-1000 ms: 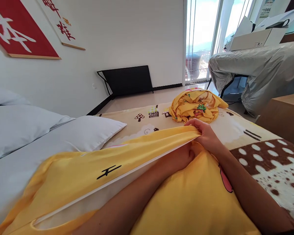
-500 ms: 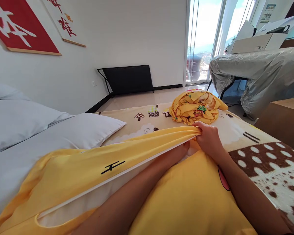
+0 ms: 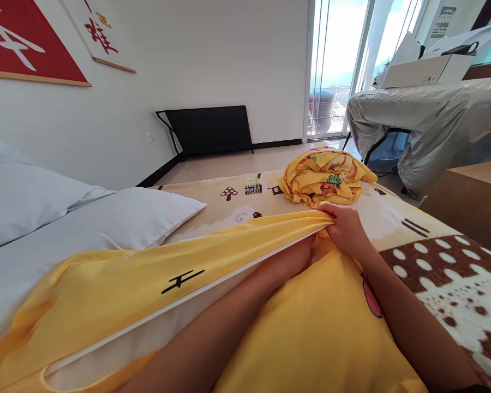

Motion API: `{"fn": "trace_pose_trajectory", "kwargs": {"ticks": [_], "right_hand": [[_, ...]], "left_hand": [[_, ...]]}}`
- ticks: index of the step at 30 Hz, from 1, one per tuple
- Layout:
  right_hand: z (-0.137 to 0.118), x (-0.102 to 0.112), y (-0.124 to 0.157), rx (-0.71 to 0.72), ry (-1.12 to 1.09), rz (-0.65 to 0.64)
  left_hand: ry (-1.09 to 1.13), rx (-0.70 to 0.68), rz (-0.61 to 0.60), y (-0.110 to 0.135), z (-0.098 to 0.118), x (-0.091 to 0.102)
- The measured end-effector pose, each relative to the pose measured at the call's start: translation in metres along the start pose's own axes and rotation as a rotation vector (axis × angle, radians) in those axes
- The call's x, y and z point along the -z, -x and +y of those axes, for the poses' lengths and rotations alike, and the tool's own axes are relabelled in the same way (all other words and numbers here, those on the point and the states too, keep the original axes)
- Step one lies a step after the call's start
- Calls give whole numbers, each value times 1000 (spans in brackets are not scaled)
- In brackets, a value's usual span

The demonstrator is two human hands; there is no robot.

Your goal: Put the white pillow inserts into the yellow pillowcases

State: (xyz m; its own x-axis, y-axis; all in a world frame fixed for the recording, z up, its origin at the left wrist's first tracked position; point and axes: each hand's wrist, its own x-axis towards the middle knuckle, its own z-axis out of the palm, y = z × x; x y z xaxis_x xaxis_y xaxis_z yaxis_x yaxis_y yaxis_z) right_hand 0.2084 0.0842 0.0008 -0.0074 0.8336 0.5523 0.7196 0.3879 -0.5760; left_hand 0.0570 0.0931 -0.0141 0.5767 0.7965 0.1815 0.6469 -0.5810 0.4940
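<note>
A yellow pillowcase [image 3: 213, 256] with small black drawings lies across the bed in front of me, a white pillow [image 3: 118, 344] showing at its open edge. My right hand [image 3: 346, 232] pinches the far corner of the case's upper layer. My left hand [image 3: 298, 256] reaches inside the opening, under that layer; its fingers are hidden by the cloth. A crumpled heap of yellow patterned fabric [image 3: 323, 177] sits just beyond my right hand.
The bed carries a patterned blanket [image 3: 445, 273] with brown and cream spots, and two white pillows [image 3: 131, 215] at the left. A black rack [image 3: 207, 131] leans on the far wall. A grey-covered table [image 3: 429, 120] and a wooden cabinet [image 3: 470, 191] stand at the right.
My left hand has slid a little deeper towards the far corner inside the case. My right hand keeps its pinch on the corner. The view shifted slightly.
</note>
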Motion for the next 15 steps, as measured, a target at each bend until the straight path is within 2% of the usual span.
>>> {"fn": "trace_pose_trajectory", "kwargs": {"ticks": [5,9,12,15], "right_hand": [[1,-1,-1,5,-154,-45],[3,1,-2,15,-181,-63],[5,8,-4,80,-143,-205],[3,18,-3,171,-87,-335]], "left_hand": [[-25,-99,23,2,8,6],[163,-105,-1,5,13,9],[273,-19,-6,7,17,7],[351,31,-96,12,20,5]]}}
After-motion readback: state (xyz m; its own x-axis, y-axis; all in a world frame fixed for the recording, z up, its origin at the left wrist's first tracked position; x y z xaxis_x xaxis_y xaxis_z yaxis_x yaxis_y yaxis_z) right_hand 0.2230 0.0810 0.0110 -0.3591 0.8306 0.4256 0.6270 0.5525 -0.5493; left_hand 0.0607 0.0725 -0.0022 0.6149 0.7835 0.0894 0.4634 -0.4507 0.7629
